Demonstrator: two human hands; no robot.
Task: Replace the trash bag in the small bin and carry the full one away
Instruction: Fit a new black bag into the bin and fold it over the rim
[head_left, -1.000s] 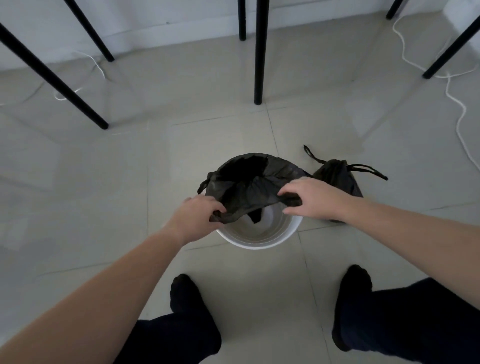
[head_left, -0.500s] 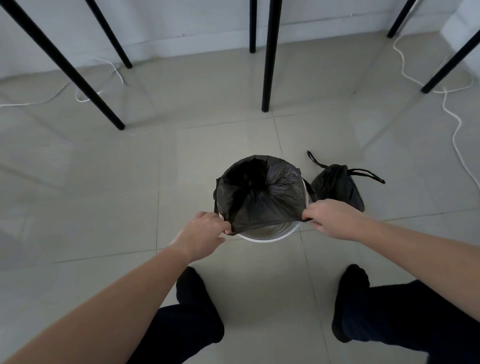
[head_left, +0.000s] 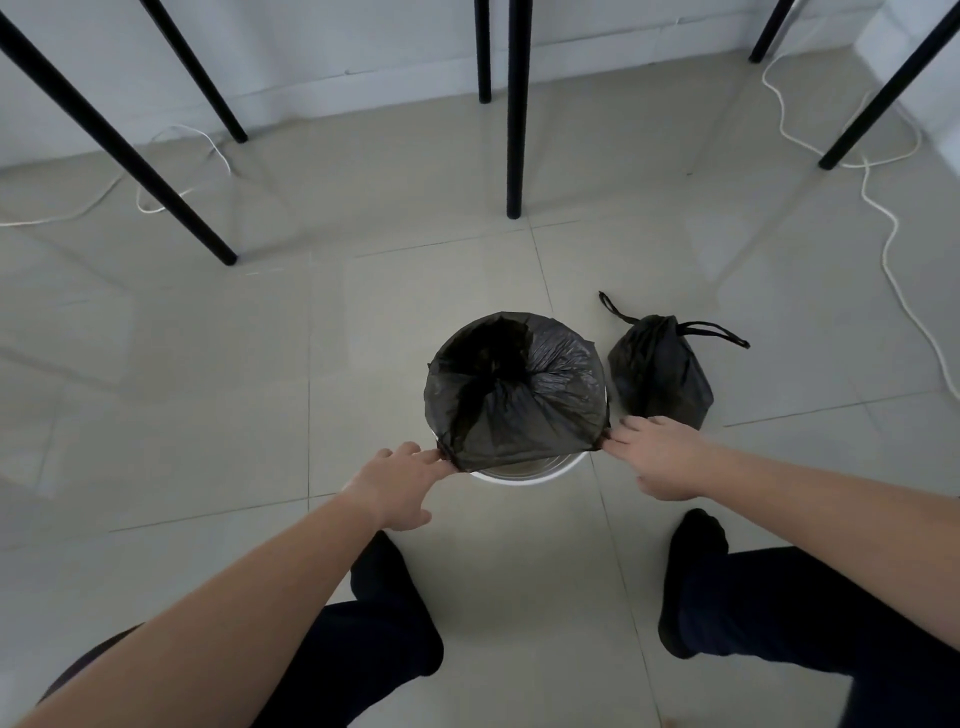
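1. I'm pinching the fresh liner's (head_left: 519, 389) near hem, left hand (head_left: 400, 486) at seven o'clock, right hand (head_left: 662, 457) at four, stretching it over the bin (head_left: 524, 474).
2. Full bag (head_left: 660, 371) is sitting tied at the bin's three o'clock, clear for carrying.

the new bag (head_left: 519, 395) i'm stretching is thin black plastic, crinkled and faintly shiny. the bin (head_left: 524, 472) rim looks like smooth white plastic, perhaps metal inside. the full bag (head_left: 657, 374) is the same wrinkled film. glossy pale floor tiles (head_left: 208, 405) mirror matt black legs (head_left: 514, 104).
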